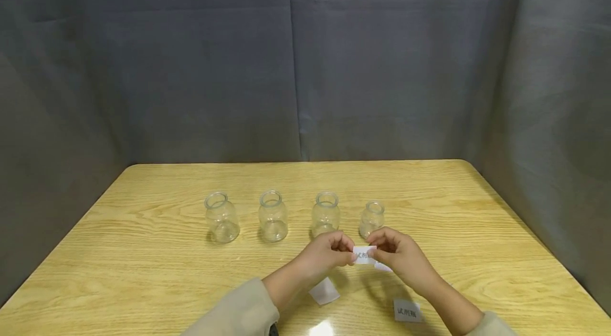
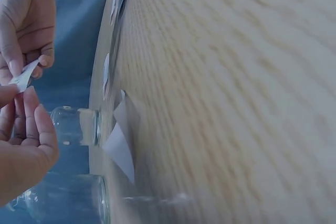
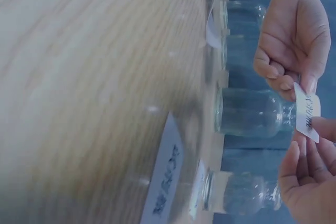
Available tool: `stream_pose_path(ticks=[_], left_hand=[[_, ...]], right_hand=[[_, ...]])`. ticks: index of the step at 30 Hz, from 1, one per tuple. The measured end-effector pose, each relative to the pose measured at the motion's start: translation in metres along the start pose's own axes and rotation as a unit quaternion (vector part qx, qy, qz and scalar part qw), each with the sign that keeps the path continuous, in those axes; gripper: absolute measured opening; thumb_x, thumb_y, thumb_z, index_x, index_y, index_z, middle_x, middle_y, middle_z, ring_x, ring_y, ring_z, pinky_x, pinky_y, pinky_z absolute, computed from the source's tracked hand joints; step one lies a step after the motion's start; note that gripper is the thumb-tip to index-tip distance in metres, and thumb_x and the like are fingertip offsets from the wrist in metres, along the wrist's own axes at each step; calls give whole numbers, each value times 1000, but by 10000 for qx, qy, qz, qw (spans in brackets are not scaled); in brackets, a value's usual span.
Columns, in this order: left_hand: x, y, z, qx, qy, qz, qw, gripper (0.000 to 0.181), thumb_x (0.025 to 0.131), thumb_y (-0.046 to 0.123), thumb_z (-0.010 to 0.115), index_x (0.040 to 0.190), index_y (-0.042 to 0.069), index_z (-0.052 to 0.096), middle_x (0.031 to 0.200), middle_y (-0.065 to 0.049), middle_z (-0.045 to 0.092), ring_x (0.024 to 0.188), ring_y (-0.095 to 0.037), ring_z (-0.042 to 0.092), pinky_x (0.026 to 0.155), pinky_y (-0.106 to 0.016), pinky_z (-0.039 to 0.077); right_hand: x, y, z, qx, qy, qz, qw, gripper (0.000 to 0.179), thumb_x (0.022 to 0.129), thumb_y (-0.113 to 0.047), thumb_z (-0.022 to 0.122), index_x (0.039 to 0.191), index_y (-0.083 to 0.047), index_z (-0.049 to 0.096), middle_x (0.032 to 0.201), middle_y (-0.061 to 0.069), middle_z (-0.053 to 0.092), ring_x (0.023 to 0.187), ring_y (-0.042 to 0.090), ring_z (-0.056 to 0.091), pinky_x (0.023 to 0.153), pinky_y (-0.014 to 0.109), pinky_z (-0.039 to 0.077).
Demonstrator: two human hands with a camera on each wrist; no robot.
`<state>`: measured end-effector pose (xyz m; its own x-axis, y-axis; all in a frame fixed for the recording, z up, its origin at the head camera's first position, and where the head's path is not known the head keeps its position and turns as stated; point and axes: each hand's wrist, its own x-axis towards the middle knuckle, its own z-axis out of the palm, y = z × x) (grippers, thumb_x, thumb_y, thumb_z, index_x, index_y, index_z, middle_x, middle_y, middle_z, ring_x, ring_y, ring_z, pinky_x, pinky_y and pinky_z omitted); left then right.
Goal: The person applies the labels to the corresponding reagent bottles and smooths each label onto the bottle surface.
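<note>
A small white label (image 1: 361, 255) with printed dark characters is stretched between both hands above the table. My left hand (image 1: 315, 262) pinches its left end between thumb and fingers. At the other end, my right hand (image 1: 407, 261) pinches it the same way and covers part of the print. In the right wrist view the label (image 3: 305, 109) looks tilted, with a glass jar behind it. Just beyond the hands stand a small clear glass jar (image 1: 372, 219) and a larger one (image 1: 326, 212), whose lower part is near the left hand's fingers.
Two more clear glass jars (image 1: 273, 218) stand in the row to the left. A bent piece of white paper (image 1: 324, 291) lies below the left hand. Another printed label (image 1: 407, 311) lies near the front, and one (image 1: 384, 266) is partly hidden by the right hand. Grey cloth (image 1: 215, 60) surrounds the wooden table.
</note>
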<state>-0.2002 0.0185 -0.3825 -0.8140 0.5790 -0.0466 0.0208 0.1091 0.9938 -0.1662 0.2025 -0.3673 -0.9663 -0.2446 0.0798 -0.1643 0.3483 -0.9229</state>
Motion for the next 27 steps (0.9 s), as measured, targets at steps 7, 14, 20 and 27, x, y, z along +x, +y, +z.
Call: stream_pose_path(ticks=[7, 14, 20, 27], left_hand=[[12, -2, 6, -100, 252, 4, 9996, 9, 81, 8, 58, 86, 2, 55, 75, -1, 55, 71, -11, 52, 70, -31, 44], [24, -4, 11, 396, 575, 83, 9975, 9, 81, 12, 59, 84, 4, 57, 72, 0, 55, 69, -13, 52, 64, -30, 45], [33, -6, 17, 817, 919, 77, 9924, 9, 81, 14, 60, 83, 5, 58, 71, 2, 54, 66, -10, 49, 57, -21, 41], [41, -7, 22, 1191, 1250, -7, 9850, 6, 80, 12, 61, 80, 6, 58, 72, 4, 54, 64, -8, 49, 55, -19, 42]], right_hand=[[2, 6, -4, 131, 353, 391, 9985, 25, 80, -10, 60, 96, 6, 50, 80, 8, 49, 73, 22, 48, 66, 29, 45], [6, 10, -8, 51, 819, 769, 9936, 18, 79, -6, 59, 91, 5, 52, 77, 7, 52, 73, 18, 50, 67, 30, 45], [10, 15, -13, -398, 778, 652, 9940, 11, 81, -5, 57, 87, 3, 53, 82, 11, 57, 77, 21, 50, 70, 32, 44], [16, 18, -16, -812, 935, 830, 9888, 8, 80, -5, 58, 84, 2, 55, 82, 6, 58, 80, 19, 52, 72, 33, 43]])
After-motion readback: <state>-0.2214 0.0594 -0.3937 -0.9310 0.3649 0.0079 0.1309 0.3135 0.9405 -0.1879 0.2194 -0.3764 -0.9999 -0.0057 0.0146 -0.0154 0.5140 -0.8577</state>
